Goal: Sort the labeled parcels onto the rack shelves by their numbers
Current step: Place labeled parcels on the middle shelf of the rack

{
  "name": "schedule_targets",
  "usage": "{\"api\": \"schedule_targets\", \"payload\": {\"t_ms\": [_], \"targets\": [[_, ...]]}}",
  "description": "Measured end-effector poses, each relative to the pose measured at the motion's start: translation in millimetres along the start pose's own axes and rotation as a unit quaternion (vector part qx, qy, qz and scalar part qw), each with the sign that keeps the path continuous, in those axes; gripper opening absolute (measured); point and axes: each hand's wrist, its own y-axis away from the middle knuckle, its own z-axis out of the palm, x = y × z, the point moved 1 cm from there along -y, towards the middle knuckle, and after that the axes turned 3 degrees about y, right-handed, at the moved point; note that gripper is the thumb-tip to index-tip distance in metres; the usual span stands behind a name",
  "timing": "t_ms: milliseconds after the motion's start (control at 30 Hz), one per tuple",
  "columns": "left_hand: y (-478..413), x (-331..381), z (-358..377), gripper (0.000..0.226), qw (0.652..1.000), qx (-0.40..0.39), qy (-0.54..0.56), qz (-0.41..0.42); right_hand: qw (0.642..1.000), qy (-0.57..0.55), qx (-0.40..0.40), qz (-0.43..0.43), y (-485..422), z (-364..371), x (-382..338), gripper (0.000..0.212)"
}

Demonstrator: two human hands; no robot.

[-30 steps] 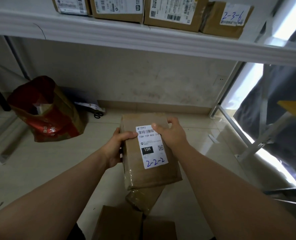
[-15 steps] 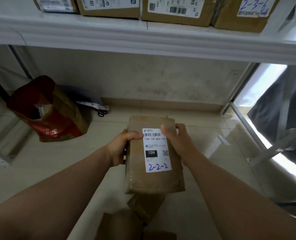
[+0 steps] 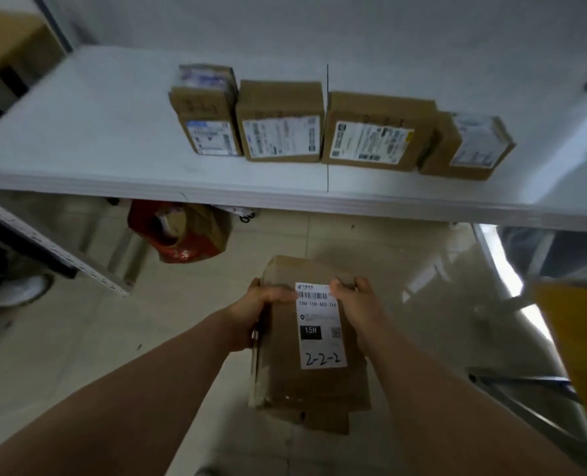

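Observation:
I hold a brown cardboard parcel [image 3: 281, 355] in front of me, below the white rack shelf [image 3: 106, 132]. Its white label reads 2-2-2 in blue handwriting. My left hand [image 3: 251, 310] grips the parcel's upper left edge, thumb on top. My right hand [image 3: 357, 300] grips the upper right corner, fingers partly covering the label's top. Several labeled parcels [image 3: 280, 121] stand in a row on the shelf, right of its middle; their handwritten numbers are too blurred to read.
A red and brown bag [image 3: 178, 231] sits on the tiled floor under the shelf. A metal rack upright [image 3: 55, 255] lies at the left, a yellow surface [image 3: 573, 338] at the right. More cardboard [image 3: 326, 422] lies beneath the held parcel.
My view has risen from below the shelf to above it, so the shelf top and its parcels now show. Both hands keep the same grip on the 2-2-2 parcel.

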Motion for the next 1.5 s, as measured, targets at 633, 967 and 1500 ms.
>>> {"api": "schedule_targets", "payload": {"t_ms": [633, 967, 1500], "targets": [[438.0, 258.8, -83.6, 0.088, 0.991, 0.001, 0.015, 0.131, 0.962, 0.134, -0.21, -0.115, 360.0, -26.3, -416.9, 0.045], [564.3, 369.1, -154.5, 0.089, 0.952, 0.016, -0.001, 0.305, 0.926, 0.146, -0.152, -0.312, 466.9, 17.2, -563.3, 0.07], [622.1, 449.3, -185.6, 0.071, 0.85, -0.021, 0.048, 0.525, 0.887, 0.019, -0.078, -0.455, 498.6, 64.8, -632.6, 0.042]]}}
